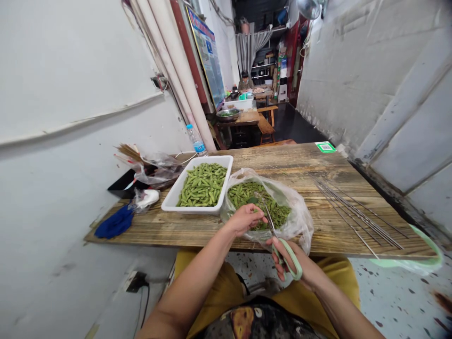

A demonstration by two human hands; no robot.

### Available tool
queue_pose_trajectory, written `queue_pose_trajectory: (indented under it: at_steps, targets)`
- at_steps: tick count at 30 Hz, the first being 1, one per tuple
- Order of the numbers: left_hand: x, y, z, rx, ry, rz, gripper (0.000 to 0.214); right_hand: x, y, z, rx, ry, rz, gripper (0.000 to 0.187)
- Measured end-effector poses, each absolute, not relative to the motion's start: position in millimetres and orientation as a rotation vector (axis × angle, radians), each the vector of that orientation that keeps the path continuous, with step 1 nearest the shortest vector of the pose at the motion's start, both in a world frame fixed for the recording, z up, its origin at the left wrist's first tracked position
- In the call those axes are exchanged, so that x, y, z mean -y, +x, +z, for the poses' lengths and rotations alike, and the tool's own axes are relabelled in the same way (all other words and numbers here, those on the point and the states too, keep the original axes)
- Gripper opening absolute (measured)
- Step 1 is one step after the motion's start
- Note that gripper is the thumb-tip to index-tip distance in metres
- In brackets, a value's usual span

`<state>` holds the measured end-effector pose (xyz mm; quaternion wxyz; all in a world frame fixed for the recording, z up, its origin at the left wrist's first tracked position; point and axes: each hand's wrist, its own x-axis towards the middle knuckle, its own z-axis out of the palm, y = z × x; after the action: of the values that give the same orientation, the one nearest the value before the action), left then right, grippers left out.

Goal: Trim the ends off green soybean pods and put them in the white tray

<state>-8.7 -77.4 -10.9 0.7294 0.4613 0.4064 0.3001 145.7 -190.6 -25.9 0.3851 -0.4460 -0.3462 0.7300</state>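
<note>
Bean pods (203,184) heap the tray (192,210), seemingly done; plenty left in the bag (302,217). Right hand (290,258) grips scissors (271,225); left hand (246,219) half-curled, can't tell if holding anything.

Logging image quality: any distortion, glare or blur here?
Head view: white pipes tilt, suggesting wide-angle distortion; head view: soft light, no harsh glare on the white tray or green pods; head view: the far person is too small to judge sharpness.

Scissors (273,231): pale-green handles (298,267), grey blades (270,218). Pods (205,183): green. Tray (190,210): white. Bag (302,219): milky-clear. Surface (254,160): brown, dark-streaked grain. Cloth (113,222): deep blue. Bottle cap (189,126): light blue. Trousers (335,278): mustard yellow. Floor (381,301): pale, speckled dark and reddish.
</note>
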Motion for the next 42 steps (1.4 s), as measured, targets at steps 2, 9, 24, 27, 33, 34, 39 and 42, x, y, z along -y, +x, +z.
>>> queue_pose_trajectory:
  at_steps: [2,9,24,27,33,34,39,42]
  targets:
    - [78.7,-7.1,-11.7,-0.886,1.02,0.648,0.04,189.0,144.6,-24.7,0.893,-1.146,1.858,0.043]
    - [74.8,-21.1,3.6,-0.953,1.008,0.756,0.034,188.3,143.3,-20.2,0.774,-1.208,1.83,0.044]
    - [38.5,-49.5,-1.2,-1.565,1.988,0.287,0.021,163.9,126.3,-19.5,0.397,-0.949,2.237,0.043]
    - [40.3,-55.9,-3.8,-1.509,2.164,0.144,0.027,175.9,142.6,-16.6,0.365,-0.975,2.19,0.042]
    - [37.6,-32.0,-14.4,-1.615,2.324,0.053,0.025,194.2,148.0,-15.7,0.401,-0.962,2.189,0.038]
    - [36.3,-28.2,-15.6,-1.654,2.324,0.04,0.024,195.0,146.3,-16.1,0.411,-0.969,2.173,0.038]
    - [31.9,-24.1,-16.6,-1.627,2.356,0.02,0.012,195.5,139.7,-18.3,0.523,-1.08,2.071,0.037]
    - [31.5,-26.2,-14.2,-1.485,2.353,0.084,0.011,194.1,138.3,-21.5,0.64,-1.199,1.949,0.039]
